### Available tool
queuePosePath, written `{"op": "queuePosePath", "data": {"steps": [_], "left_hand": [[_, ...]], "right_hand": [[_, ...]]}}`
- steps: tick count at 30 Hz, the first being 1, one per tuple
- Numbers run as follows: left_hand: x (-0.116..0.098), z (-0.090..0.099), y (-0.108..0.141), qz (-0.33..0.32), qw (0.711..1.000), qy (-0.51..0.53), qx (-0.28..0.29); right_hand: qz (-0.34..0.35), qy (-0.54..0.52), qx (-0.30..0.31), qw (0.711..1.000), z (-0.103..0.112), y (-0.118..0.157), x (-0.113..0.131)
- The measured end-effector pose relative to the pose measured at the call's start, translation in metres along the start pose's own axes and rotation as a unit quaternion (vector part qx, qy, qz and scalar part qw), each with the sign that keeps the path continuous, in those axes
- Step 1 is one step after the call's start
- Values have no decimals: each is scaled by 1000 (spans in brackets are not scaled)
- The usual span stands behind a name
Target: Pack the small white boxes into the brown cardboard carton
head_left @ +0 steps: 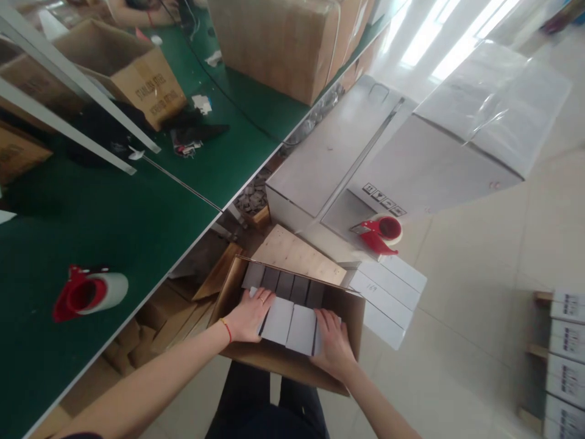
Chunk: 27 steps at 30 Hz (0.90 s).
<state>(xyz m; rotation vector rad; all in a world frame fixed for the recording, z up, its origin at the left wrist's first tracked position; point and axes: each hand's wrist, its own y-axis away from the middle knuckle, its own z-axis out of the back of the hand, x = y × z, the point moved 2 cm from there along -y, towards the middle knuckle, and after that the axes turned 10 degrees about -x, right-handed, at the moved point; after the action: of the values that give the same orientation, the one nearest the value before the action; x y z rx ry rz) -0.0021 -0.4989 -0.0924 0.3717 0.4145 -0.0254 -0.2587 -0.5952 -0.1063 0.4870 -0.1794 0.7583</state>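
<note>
An open cardboard carton [278, 363] sits in front of my legs. Toward its far wall stands a row of grey-looking boxes [285, 284]. Nearer to me, several small white boxes [276, 322] lie side by side in a row. My left hand [249, 314] presses against the left end of this row, its fingers over the top edge. At the right end my right hand [333, 344] curls round, so the row is squeezed between both hands. My fingertips on the outer sides are partly hidden.
Right of the carton are white boxes [388, 296] marked 169. A red tape dispenser [381, 235] rests by large white cartons [338, 146]. Another dispenser [89, 294] stands on the green table [150, 225]. Stacked boxes [567, 360] line the right edge. A co-worker's arm [137, 15] shows beyond.
</note>
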Motion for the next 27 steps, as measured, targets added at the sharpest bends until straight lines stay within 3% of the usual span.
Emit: {"op": "queuePosePath", "data": {"steps": [7, 13, 20, 27], "left_hand": [[21, -32, -29, -37, 998, 35, 27], [42, -40, -42, -63, 996, 56, 21], [32, -45, -23, -4, 997, 48, 59], [40, -58, -7, 65, 995, -18, 80]], "right_hand": [[-35, 56, -47, 997, -20, 3, -4], [-58, 80, -75, 992, -26, 1, 5], [-26, 64, -1, 998, -31, -10, 4], [-11, 29, 34, 999, -63, -31, 11]]}}
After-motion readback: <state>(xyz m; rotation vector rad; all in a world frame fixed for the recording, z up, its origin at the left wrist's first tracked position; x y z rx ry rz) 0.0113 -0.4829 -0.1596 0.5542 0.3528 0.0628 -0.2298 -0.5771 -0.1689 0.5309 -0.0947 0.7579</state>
